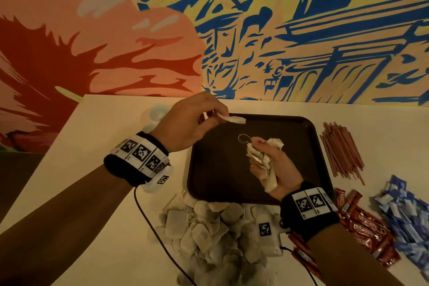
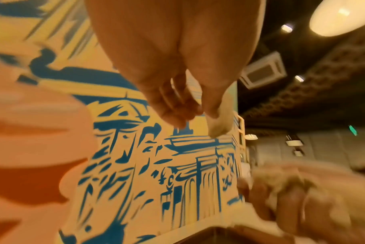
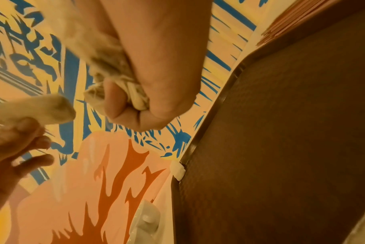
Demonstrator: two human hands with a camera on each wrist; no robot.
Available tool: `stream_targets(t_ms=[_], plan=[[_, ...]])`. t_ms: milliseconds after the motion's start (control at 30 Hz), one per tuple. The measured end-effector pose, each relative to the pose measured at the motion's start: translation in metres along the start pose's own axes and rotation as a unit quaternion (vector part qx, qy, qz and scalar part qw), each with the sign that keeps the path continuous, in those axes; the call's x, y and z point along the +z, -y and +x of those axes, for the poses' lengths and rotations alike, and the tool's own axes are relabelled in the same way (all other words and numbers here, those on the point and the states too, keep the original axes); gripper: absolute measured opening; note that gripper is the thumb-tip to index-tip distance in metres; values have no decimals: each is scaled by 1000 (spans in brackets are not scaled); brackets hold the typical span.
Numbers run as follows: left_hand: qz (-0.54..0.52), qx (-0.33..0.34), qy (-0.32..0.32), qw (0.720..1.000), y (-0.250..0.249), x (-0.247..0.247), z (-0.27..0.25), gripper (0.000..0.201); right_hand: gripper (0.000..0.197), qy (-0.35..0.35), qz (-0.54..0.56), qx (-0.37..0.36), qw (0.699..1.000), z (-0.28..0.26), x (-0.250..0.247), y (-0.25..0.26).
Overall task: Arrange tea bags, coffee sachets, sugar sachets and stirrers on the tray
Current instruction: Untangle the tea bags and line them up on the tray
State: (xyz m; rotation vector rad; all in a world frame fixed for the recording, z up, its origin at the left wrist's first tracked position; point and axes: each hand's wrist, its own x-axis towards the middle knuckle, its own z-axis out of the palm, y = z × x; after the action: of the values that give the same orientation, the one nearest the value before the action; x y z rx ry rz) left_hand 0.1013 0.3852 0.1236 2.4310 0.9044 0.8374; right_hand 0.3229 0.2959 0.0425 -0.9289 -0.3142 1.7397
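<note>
White table [image 1: 104, 146]; right hand's [image 1: 276, 169] grip hides bunched tea bags [image 1: 262, 158].

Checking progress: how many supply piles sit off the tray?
4: tea bags before the tray, stirrers right of it, red coffee sachets near-right, blue sugar sachets farthest right.

tray [image 1: 301, 146]: dark matt plastic, fine-textured | tea bags [image 1: 209, 234]: soft porous paper | coffee sachets [image 1: 369, 234]: glossy red foil

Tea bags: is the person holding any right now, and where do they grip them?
Yes. The left hand pinches one tea bag by its end; the right hand clutches a bunch of tea bags around its middle, over the tray.
</note>
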Motion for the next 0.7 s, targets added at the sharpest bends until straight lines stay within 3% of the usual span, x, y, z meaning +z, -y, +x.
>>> stream_targets(t_ms=[67, 167, 267, 367, 533, 633, 700], plan=[[63, 80, -10, 995, 0, -2, -3, 19, 7, 25, -12, 5, 1000, -2, 4, 4], [97, 152, -18, 983, -2, -3, -8, 20, 30, 99, -29, 38, 994, -4, 12, 7], [67, 184, -26, 980, -5, -1, -12, 19, 47, 175, -45, 71, 981, -2, 17, 8], [41, 182, -35, 982, -6, 3, -17, 20, 60, 205, -64, 97, 972, -2, 23, 5], [-16, 125, -38, 991, -1, 5, -22, 21, 42, 204, -61, 79, 974, -1, 29, 0], [-95, -5, -11, 995, 0, 6, -24, 34, 34, 139, -84, 33, 986, 2, 31, -2], [-173, -111, 16, 979, 3, 4, -21, 35, 28, 96, -101, 11, 990, 3, 32, -2]])
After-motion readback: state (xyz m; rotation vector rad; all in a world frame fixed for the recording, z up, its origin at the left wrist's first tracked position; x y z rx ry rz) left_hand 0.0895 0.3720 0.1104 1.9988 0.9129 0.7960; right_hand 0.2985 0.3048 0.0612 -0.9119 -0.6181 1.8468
